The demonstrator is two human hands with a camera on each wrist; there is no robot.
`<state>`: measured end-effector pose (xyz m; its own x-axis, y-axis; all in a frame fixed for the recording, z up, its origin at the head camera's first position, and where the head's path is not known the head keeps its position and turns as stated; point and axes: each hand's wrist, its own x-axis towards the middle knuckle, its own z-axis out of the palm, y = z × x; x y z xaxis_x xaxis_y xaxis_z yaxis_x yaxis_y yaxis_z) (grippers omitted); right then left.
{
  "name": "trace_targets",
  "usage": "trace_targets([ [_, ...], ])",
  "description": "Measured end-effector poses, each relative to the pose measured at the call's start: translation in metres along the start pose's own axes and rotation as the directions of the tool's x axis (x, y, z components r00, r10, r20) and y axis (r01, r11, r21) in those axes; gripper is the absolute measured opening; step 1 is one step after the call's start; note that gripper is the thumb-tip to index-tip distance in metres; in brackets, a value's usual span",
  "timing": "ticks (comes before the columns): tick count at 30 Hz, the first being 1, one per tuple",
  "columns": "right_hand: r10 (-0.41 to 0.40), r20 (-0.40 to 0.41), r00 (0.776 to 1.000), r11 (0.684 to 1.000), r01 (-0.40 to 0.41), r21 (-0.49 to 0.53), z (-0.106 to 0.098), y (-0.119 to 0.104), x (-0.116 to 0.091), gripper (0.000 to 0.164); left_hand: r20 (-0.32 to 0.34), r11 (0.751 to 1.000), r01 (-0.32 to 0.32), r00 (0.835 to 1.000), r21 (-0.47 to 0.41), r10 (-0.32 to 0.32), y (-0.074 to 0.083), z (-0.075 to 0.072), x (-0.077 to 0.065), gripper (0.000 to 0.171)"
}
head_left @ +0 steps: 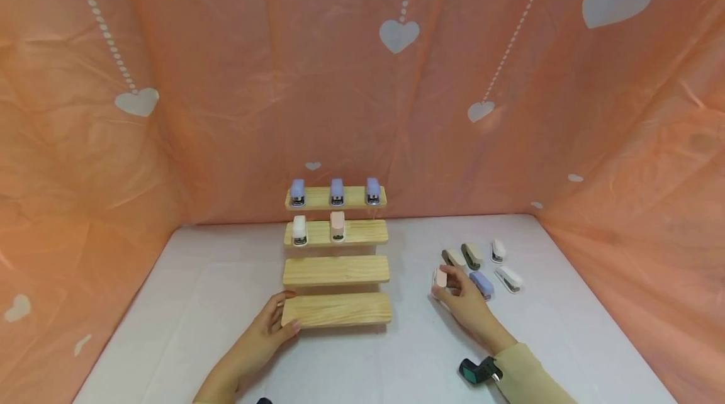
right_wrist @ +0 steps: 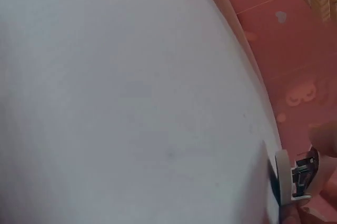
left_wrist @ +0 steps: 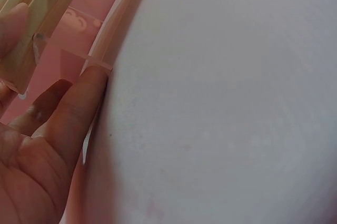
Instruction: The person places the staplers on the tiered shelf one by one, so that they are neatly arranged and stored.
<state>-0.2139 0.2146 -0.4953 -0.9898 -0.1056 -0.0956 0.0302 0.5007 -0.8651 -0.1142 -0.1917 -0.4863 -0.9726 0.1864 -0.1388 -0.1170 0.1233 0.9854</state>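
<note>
My left hand point(head_left: 262, 331) grips the left end of the lowest board on a tiered wooden display rack point(head_left: 337, 311), thumb at the front edge and fingers behind. In the left wrist view that thumb point(left_wrist: 11, 26) lies on the wood beside a clear support. A small pink stapler point(head_left: 439, 280) is pinched between the thumb and fingers of my right hand point(head_left: 470, 306), right of the rack and low over the table. The right wrist view shows the stapler's metal front point(right_wrist: 303, 175). Close by my right hand lies a purple stapler point(head_left: 481, 284).
Three purple staplers point(head_left: 337, 190) stand on the top board. A white stapler point(head_left: 299, 231) and a pink stapler point(head_left: 337, 226) stand on the second. Right of the rack lie beige-grey staplers point(head_left: 471, 255) and white staplers point(head_left: 509, 279). An orange curtain point(head_left: 340, 108) hangs behind the table.
</note>
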Motion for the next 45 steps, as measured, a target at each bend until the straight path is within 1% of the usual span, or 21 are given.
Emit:
trace_targets([
  [2,-0.013,-0.006,1.0,1.0,0.013,-0.015,0.0,-0.002,0.0,0.067,0.007,1.0,-0.008,1.0,-0.01,0.008,-0.001,0.0,0.0,0.065],
  [5,-0.049,-0.012,0.999,0.999,0.049,-0.009,0.001,-0.01,0.001,0.068,0.012,1.0,-0.014,1.0,-0.022,0.014,-0.003,0.001,0.0,0.064],
  [9,-0.109,-0.014,0.994,0.994,0.11,0.004,0.001,-0.027,0.004,0.066,-0.008,1.0,-0.01,1.0,0.012,0.01,-0.004,0.001,0.0,0.063],
  [12,-0.167,-0.014,0.986,0.986,0.167,0.012,0.002,-0.041,0.007,0.064,-0.015,0.999,-0.009,1.0,0.038,0.01,-0.004,0.001,0.0,0.063],
  [15,-0.245,-0.019,0.969,0.969,0.245,0.014,0.003,-0.057,0.01,0.065,-0.018,0.998,-0.016,1.0,0.057,0.017,-0.003,0.0,0.001,0.063],
  [19,-0.343,-0.028,0.939,0.939,0.343,0.018,0.006,-0.079,0.012,0.065,-0.018,0.998,-0.028,0.999,0.062,0.029,-0.003,-0.001,0.0,0.062],
  [22,-0.39,-0.03,0.92,0.92,0.391,0.028,0.01,-0.095,0.013,0.064,-0.02,0.998,-0.022,1.0,0.052,0.023,-0.003,-0.001,0.0,0.063],
  [25,-0.429,-0.025,0.903,0.901,0.429,0.061,0.014,-0.107,0.016,0.065,-0.025,0.999,-0.019,0.999,0.047,0.021,-0.005,-0.001,0.001,0.063],
  [28,-0.453,-0.014,0.891,0.887,0.452,0.093,0.019,-0.116,0.02,0.065,-0.021,0.999,-0.024,0.999,0.04,0.025,-0.006,0.0,0.001,0.062],
  [33,-0.473,-0.011,0.881,0.878,0.472,0.075,0.026,-0.132,0.022,0.062,-0.011,0.999,-0.031,0.999,0.021,0.031,-0.007,0.0,0.001,0.062],
  [36,-0.51,-0.021,0.86,0.857,0.51,0.072,0.032,-0.139,0.026,0.06,-0.009,0.999,-0.034,0.999,0.011,0.034,-0.006,0.0,0.0,0.062],
  [39,-0.54,-0.014,0.842,0.838,0.539,0.081,0.038,-0.143,0.029,0.058,-0.005,1.0,-0.024,1.0,0.003,0.024,-0.005,0.0,0.0,0.062],
  [42,-0.541,0.001,0.841,0.838,0.54,0.08,0.043,-0.145,0.034,0.057,-0.003,1.0,-0.016,1.0,0.006,0.016,-0.004,0.0,-0.001,0.062],
  [45,-0.521,0.01,0.854,0.852,0.519,0.071,0.045,-0.147,0.037,0.056,0.001,1.0,-0.02,1.0,0.009,0.02,-0.004,0.0,-0.001,0.062],
])
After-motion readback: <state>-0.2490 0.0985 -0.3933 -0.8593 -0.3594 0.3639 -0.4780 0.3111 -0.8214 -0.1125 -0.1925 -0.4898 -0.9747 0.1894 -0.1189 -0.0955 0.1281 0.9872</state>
